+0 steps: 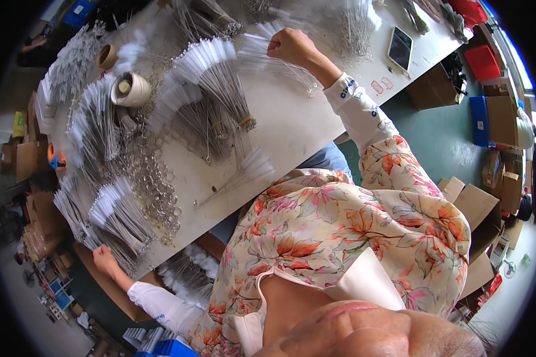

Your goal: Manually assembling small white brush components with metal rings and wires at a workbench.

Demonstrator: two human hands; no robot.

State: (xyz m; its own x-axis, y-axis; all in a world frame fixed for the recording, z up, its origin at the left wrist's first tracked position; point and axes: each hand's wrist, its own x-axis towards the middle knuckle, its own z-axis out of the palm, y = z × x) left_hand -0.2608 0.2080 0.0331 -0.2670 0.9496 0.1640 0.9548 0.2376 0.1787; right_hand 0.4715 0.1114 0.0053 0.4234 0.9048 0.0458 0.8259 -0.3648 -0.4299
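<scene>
- Hands first: our right hand (290, 46) is closed in a fist on a thin fan of wire-stemmed brushes (262, 56) at the far side of the table (292, 128).
- Those brushes lie flat, with white bristle ends pointing to our left and twisted wire stems running under the fist toward our right.
- Our left hand (103, 260) sits at the near left table edge, fingers curled on the stem ends of a bundled sheaf of brushes (116, 217); we cannot tell how firmly it grips.
- Between our hands lie more bundles (211, 77), stiff grey wire with soft, fuzzy white tips, some bound by yellow bands.
- A pile of shiny metal rings (155, 184) spreads near the left bundles.
- Two tape rolls (130, 89) stand farther left; a dark phone (400, 47) lies flat at far right.
</scene>
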